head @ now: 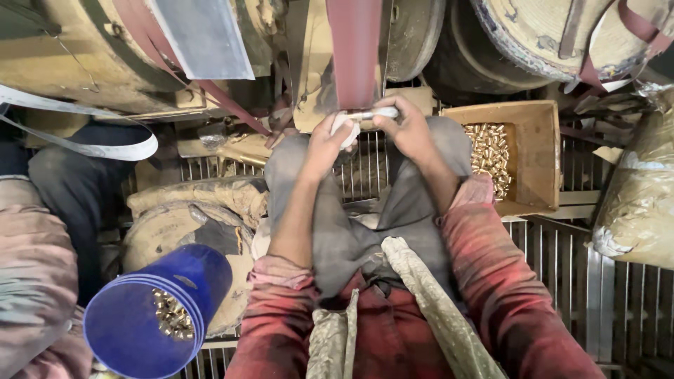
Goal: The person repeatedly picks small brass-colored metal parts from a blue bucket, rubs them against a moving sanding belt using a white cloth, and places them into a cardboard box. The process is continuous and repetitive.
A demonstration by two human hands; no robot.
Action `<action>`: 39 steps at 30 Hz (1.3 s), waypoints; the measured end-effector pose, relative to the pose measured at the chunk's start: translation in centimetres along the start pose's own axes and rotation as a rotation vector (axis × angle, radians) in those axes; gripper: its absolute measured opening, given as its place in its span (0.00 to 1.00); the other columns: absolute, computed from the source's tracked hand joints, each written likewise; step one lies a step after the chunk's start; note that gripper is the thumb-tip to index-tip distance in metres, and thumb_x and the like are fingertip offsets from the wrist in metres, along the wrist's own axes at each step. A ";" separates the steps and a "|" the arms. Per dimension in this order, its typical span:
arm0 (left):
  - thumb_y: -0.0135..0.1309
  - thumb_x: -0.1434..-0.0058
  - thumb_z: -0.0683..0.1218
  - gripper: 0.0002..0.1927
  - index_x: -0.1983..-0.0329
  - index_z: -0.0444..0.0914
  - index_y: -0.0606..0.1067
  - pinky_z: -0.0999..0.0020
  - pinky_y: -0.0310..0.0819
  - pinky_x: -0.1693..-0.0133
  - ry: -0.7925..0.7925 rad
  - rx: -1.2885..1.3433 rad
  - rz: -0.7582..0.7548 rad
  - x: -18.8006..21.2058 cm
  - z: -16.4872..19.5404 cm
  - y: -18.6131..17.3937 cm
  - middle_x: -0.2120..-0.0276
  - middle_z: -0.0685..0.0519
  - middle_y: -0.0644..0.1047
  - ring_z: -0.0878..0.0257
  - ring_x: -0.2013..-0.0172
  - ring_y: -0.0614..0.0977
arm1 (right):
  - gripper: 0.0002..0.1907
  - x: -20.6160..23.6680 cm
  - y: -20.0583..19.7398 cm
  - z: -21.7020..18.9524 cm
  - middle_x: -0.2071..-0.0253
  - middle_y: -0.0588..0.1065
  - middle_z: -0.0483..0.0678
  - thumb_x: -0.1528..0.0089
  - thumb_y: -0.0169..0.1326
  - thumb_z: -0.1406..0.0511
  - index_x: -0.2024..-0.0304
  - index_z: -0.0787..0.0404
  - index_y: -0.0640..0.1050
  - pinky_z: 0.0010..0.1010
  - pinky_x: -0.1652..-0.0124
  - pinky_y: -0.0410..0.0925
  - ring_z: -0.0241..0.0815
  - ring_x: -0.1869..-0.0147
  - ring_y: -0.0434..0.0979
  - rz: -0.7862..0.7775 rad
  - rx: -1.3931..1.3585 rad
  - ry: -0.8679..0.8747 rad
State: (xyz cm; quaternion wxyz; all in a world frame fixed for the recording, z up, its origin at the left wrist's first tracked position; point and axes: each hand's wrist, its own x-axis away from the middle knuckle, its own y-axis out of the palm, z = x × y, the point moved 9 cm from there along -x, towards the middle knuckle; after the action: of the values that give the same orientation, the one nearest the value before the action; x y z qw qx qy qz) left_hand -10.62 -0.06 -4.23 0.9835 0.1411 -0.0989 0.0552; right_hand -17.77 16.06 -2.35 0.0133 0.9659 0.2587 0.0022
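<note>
Rod pinched between left hand and right hand, against belt.

The bucket is a deep blue, with brass-gold pieces glinting inside, and the same gold fills the tan cardboard box. The belt is a dull reddish maroon, the sleeves are faded red with dark smudging, the trousers grey.
</note>
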 end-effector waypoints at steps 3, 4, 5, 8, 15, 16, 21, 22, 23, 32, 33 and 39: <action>0.50 0.29 0.47 0.17 0.42 0.33 0.72 0.72 0.76 0.65 0.015 0.017 -0.032 1.1 0.4 0.3 0.61 0.53 0.79 0.67 0.66 0.80 | 0.13 1.4 0.0 -1.3 0.52 0.75 0.44 0.33 0.60 0.68 0.48 0.65 0.75 0.25 0.48 0.70 0.33 0.47 0.75 0.011 0.018 -0.062; 0.50 0.30 0.47 0.18 0.41 0.33 0.72 0.72 0.76 0.64 0.019 0.032 -0.043 1.2 0.4 0.4 0.61 0.53 0.79 0.67 0.65 0.80 | 0.12 1.7 0.0 -1.7 0.51 0.74 0.44 0.32 0.60 0.68 0.48 0.65 0.75 0.25 0.47 0.70 0.34 0.47 0.75 0.016 0.018 -0.084; 0.50 0.30 0.47 0.17 0.42 0.33 0.72 0.72 0.76 0.64 -0.001 0.067 -0.039 1.1 0.2 0.4 0.61 0.53 0.79 0.67 0.66 0.80 | 0.12 1.7 -0.1 -1.8 0.51 0.74 0.44 0.33 0.60 0.68 0.49 0.65 0.75 0.25 0.48 0.70 0.33 0.47 0.75 0.026 0.049 -0.086; 0.50 0.29 0.47 0.16 0.45 0.33 0.73 0.70 0.77 0.65 -0.038 0.136 -0.027 0.3 -0.7 0.4 0.62 0.51 0.80 0.66 0.66 0.81 | 0.11 1.3 -0.2 -1.8 0.52 0.75 0.43 0.33 0.60 0.69 0.50 0.65 0.76 0.24 0.50 0.70 0.33 0.48 0.75 0.055 0.110 -0.083; 0.50 0.28 0.47 0.13 0.51 0.32 0.76 0.70 0.74 0.70 -0.037 0.142 0.057 -1.4 -2.2 0.0 0.66 0.52 0.79 0.66 0.71 0.79 | 0.10 -0.3 -0.3 -0.2 0.55 0.76 0.43 0.33 0.61 0.68 0.51 0.65 0.77 0.25 0.50 0.69 0.32 0.51 0.74 0.060 0.139 -0.048; 0.50 0.29 0.47 0.12 0.51 0.32 0.76 0.71 0.74 0.71 -0.041 0.137 0.067 -1.5 -2.3 0.0 0.67 0.52 0.79 0.66 0.71 0.79 | 0.10 -0.4 -0.3 0.1 0.55 0.76 0.43 0.33 0.61 0.68 0.51 0.65 0.77 0.25 0.50 0.69 0.31 0.51 0.74 0.061 0.132 -0.036; 0.50 0.28 0.46 0.11 0.52 0.32 0.76 0.71 0.72 0.72 -0.066 0.149 0.085 -1.8 -2.6 0.0 0.68 0.51 0.79 0.66 0.72 0.79 | 0.09 -0.9 -0.6 0.7 0.60 0.77 0.42 0.33 0.61 0.67 0.53 0.65 0.78 0.25 0.55 0.70 0.31 0.56 0.75 0.083 0.179 0.034; 0.50 0.28 0.46 0.11 0.52 0.32 0.76 0.71 0.72 0.72 -0.076 0.158 0.088 -1.9 -2.7 0.0 0.68 0.51 0.79 0.66 0.72 0.79 | 0.09 -1.0 -0.5 0.8 0.61 0.77 0.42 0.33 0.60 0.67 0.53 0.65 0.78 0.24 0.56 0.70 0.30 0.57 0.75 0.085 0.173 0.042; 0.50 0.28 0.46 0.11 0.51 0.33 0.76 0.71 0.72 0.72 -0.078 0.159 0.090 -1.9 -2.7 0.0 0.68 0.51 0.79 0.66 0.72 0.78 | 0.09 -1.2 -0.5 1.0 0.64 0.77 0.42 0.33 0.60 0.66 0.54 0.65 0.78 0.24 0.59 0.69 0.30 0.60 0.74 0.086 0.159 0.071; 0.50 0.28 0.45 0.11 0.51 0.32 0.75 0.70 0.72 0.72 -0.071 0.176 0.089 -2.2 -2.9 -0.1 0.67 0.51 0.79 0.65 0.71 0.79 | 0.11 -2.3 -0.5 2.7 0.71 0.76 0.44 0.30 0.54 0.63 0.59 0.66 0.77 0.22 0.73 0.64 0.29 0.75 0.71 0.087 0.086 0.185; 0.50 0.29 0.45 0.11 0.51 0.32 0.75 0.71 0.72 0.72 -0.068 0.176 0.089 -2.2 -2.8 -0.1 0.67 0.51 0.79 0.65 0.71 0.79 | 0.11 -2.4 -0.4 2.7 0.71 0.75 0.43 0.30 0.52 0.63 0.60 0.66 0.77 0.22 0.74 0.64 0.29 0.75 0.70 0.077 0.066 0.179; 0.50 0.29 0.44 0.11 0.51 0.32 0.76 0.71 0.72 0.72 -0.086 0.132 0.106 -2.2 -2.3 0.0 0.67 0.51 0.79 0.65 0.72 0.79 | 0.16 -2.7 -0.4 3.5 0.77 0.70 0.43 0.30 0.50 0.60 0.66 0.65 0.76 0.24 0.80 0.61 0.31 0.80 0.66 0.132 -0.008 0.374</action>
State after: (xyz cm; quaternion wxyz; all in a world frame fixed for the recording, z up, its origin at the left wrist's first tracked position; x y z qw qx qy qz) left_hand -12.35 0.39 -6.87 0.9626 0.2025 -0.1446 0.1073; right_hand -20.32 14.98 -5.86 -0.0313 0.9635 0.1925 0.1835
